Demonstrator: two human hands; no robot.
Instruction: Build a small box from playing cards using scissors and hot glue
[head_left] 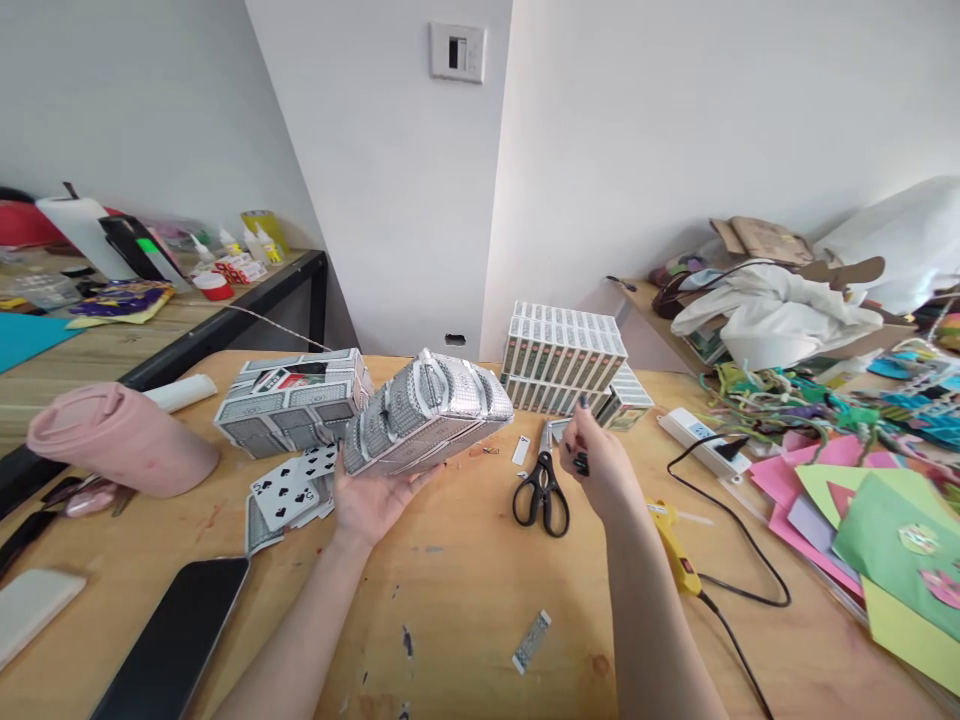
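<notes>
My left hand [381,505] supports a model car made of grey-patterned playing cards [424,415] from below, tilted above the table. Its fingers wrap under the near side. My right hand [596,460] is curled closed at the right, with the thumb sticking up; whether anything is inside the fingers is hidden. Just left of it lie black-handled scissors [541,495], with the blades partly behind the hand. Behind the left hand stands a box built of cards [289,410], and loose playing cards [289,490] lie beside it.
Stacked card packs [562,350] stand against the wall. A yellow glue gun [675,550] with a black cable lies right of my forearm, near a power strip [701,440] and coloured paper [900,550]. Left are a phone [176,640] and a pink roll [124,440]. A card strip [532,641] lies in front.
</notes>
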